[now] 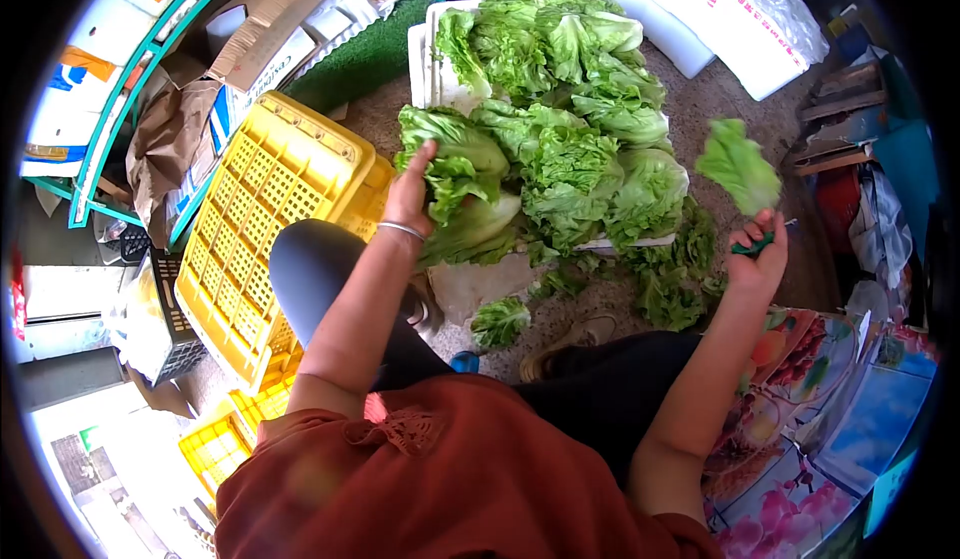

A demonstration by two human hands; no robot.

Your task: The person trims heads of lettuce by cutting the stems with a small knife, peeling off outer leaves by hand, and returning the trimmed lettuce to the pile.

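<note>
My left hand [410, 197] is closed on a head of leafy lettuce [462, 159] at the near left side of the lettuce pile [570, 154]. The pile lies on white foam trays [422, 67]. Out to the right, my right hand [758, 254] grips a small tool with a green handle [752, 246]; its working end is mostly hidden. A loose lettuce leaf [738, 164], blurred, shows just above the fingertips of that hand; whether the fingers touch it is unclear.
Yellow plastic crates [270, 199] stand at the left by my knee. Loose leaves [675, 279] and a small lettuce piece [500, 321] lie on the floor near my shoes. Cardboard boxes [262, 34] are at the upper left, white foam [735, 19] at the upper right.
</note>
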